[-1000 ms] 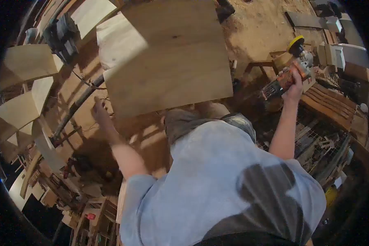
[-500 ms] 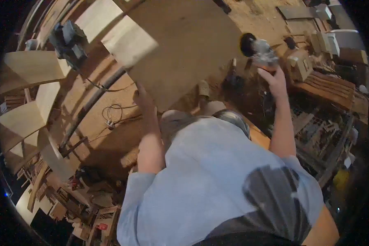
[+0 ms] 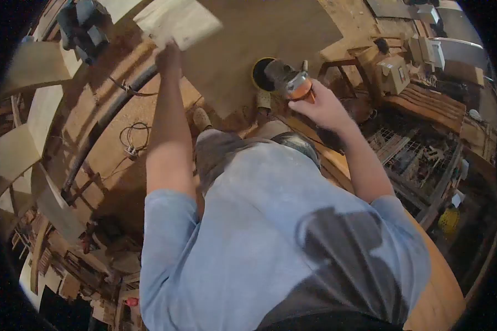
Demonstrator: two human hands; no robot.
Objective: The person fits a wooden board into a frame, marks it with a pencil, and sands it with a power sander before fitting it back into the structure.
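Note:
My right hand is wrapped round the orange and grey body of an angle grinder. Its round, dark-faced disc faces a large flat wooden board, overlapping it in this view. Much of that board lies in shadow, with a pale lit patch at its left. My left hand is at the board's left edge, below the lit patch, its fingers dark and partly hidden as they close on the edge.
Curved pale wooden pieces stand at the left, near a dark machine. A cable lies coiled on the floor. Cardboard boxes, a slatted wooden piece and a scrap-filled metal frame are at the right.
The angle grinder has swung left with my right hand, from beyond the board's right side to over it. My left hand has moved up and left along the board's edge.

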